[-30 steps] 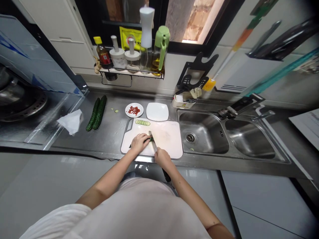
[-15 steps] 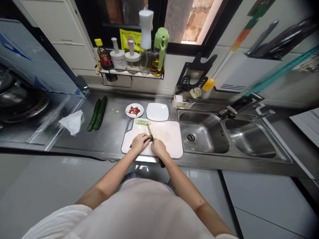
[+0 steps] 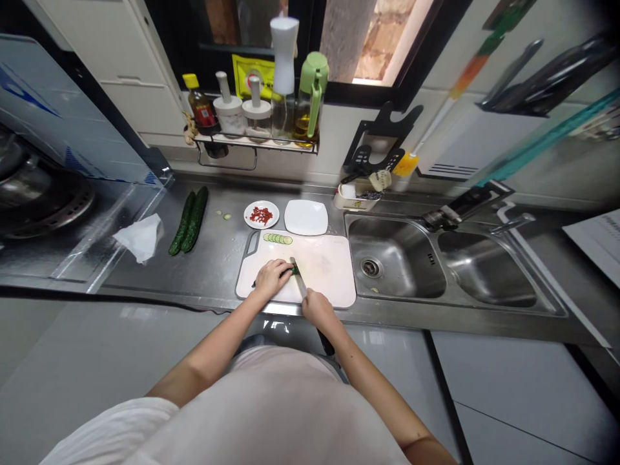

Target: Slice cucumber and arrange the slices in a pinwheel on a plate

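Note:
A white cutting board (image 3: 329, 278) with a grey edge lies on the steel counter. My left hand (image 3: 271, 278) is closed over a cucumber (image 3: 294, 269) and presses it on the board; the hand covers most of it. In my right hand (image 3: 320, 308) is a kitchen knife (image 3: 299, 278), its blade slanting up and left against the cucumber's right end. Thin cucumber slices (image 3: 278, 239) overlap in a row along the board's top left. Above them stand a small plate of chopped red pieces (image 3: 261, 216) and a white plate (image 3: 306, 217).
Two whole cucumbers (image 3: 194, 219) and a crumpled white cloth or tissue (image 3: 139, 237) lie to the left. A double sink (image 3: 402, 258) adjoins the board on the right. Behind, a wall rack (image 3: 256, 143) carries seasoning jars and an oil bottle (image 3: 310, 103). Far left is a stove (image 3: 43, 194).
My right hand has drawn the knife down and to the right, so its tip has left the slices and lies near the cucumber. My left hand stays in place.

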`<move>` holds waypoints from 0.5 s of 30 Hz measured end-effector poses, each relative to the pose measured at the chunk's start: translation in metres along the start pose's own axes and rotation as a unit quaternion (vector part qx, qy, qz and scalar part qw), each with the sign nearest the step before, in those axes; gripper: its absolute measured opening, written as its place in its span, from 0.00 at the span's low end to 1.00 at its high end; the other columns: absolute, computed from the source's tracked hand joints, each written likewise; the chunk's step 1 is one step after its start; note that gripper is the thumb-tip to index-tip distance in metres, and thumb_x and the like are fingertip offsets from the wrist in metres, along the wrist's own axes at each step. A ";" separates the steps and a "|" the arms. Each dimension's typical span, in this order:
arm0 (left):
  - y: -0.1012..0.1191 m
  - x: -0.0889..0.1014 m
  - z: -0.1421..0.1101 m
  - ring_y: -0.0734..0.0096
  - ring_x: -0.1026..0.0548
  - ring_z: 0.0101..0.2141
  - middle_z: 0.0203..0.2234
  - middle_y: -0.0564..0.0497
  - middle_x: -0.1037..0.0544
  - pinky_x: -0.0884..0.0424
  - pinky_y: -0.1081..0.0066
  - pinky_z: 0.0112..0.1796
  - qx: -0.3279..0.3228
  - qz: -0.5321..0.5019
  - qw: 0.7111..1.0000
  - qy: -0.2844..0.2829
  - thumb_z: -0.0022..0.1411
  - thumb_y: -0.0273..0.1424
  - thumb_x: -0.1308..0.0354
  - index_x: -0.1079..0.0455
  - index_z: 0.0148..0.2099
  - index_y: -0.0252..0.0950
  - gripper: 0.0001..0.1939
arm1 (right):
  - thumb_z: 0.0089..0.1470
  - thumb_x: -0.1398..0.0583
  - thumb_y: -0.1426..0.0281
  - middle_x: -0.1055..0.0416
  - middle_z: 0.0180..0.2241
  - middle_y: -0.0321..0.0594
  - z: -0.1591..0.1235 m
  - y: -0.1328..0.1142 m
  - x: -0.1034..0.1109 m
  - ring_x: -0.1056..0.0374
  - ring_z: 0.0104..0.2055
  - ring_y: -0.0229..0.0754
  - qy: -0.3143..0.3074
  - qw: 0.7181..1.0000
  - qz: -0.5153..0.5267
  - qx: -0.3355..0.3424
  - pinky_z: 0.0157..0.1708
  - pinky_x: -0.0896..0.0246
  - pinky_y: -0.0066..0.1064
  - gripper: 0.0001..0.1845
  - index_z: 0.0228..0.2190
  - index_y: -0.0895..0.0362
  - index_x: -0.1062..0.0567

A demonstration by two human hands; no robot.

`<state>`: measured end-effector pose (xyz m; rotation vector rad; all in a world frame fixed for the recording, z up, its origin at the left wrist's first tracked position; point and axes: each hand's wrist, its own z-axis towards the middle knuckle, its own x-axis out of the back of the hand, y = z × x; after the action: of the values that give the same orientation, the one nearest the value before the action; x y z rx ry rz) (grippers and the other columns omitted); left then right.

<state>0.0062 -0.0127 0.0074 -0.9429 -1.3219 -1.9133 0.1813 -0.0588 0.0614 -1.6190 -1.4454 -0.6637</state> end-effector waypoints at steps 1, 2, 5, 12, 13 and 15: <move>0.000 0.000 0.000 0.67 0.29 0.41 0.41 0.50 0.24 0.32 0.68 0.43 0.000 0.000 1.000 0.000 0.65 0.34 0.46 0.25 0.47 0.43 0.11 | 0.60 0.51 0.73 0.25 0.40 0.53 0.001 -0.001 0.001 0.28 0.43 0.48 0.000 1.000 0.000 0.000 0.36 0.41 0.31 0.15 0.44 0.61 0.29; 0.000 0.000 0.000 0.67 0.29 0.41 0.40 0.50 0.24 0.32 0.68 0.43 0.001 0.001 1.000 0.000 0.65 0.34 0.46 0.25 0.47 0.43 0.11 | 0.60 0.51 0.73 0.25 0.40 0.53 0.003 -0.002 0.002 0.28 0.43 0.48 0.000 1.000 0.001 0.001 0.36 0.41 0.31 0.15 0.44 0.61 0.29; 0.000 0.000 0.000 0.67 0.29 0.41 0.41 0.50 0.24 0.32 0.68 0.43 0.001 0.000 1.000 0.000 0.65 0.34 0.46 0.25 0.47 0.43 0.11 | 0.60 0.51 0.73 0.25 0.41 0.54 0.010 -0.007 0.007 0.28 0.44 0.48 0.004 1.000 0.003 0.005 0.38 0.41 0.31 0.15 0.44 0.61 0.28; 0.001 0.002 0.000 0.67 0.29 0.41 0.40 0.50 0.24 0.32 0.68 0.43 0.002 0.002 1.000 -0.003 0.66 0.34 0.46 0.25 0.47 0.43 0.11 | 0.60 0.51 0.72 0.25 0.43 0.56 0.024 -0.019 0.013 0.29 0.47 0.49 0.012 1.000 0.008 0.006 0.40 0.40 0.32 0.17 0.47 0.63 0.29; 0.002 0.002 0.000 0.67 0.29 0.41 0.40 0.50 0.24 0.32 0.68 0.43 0.003 0.002 1.000 -0.003 0.65 0.34 0.46 0.25 0.47 0.43 0.11 | 0.60 0.51 0.73 0.26 0.43 0.56 0.023 -0.018 0.013 0.29 0.47 0.49 0.011 1.000 0.009 0.006 0.40 0.40 0.32 0.17 0.47 0.63 0.29; 0.002 0.002 0.000 0.68 0.28 0.41 0.41 0.50 0.24 0.32 0.68 0.43 0.004 0.001 1.000 -0.004 0.65 0.34 0.46 0.25 0.47 0.43 0.11 | 0.60 0.51 0.73 0.26 0.43 0.56 0.019 -0.016 0.012 0.29 0.47 0.49 0.006 1.000 0.011 0.003 0.40 0.40 0.32 0.17 0.46 0.63 0.29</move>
<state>0.0063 -0.0130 0.0102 -0.9475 -1.3311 -1.9032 0.1651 -0.0370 0.0655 -1.6210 -1.4183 -0.6559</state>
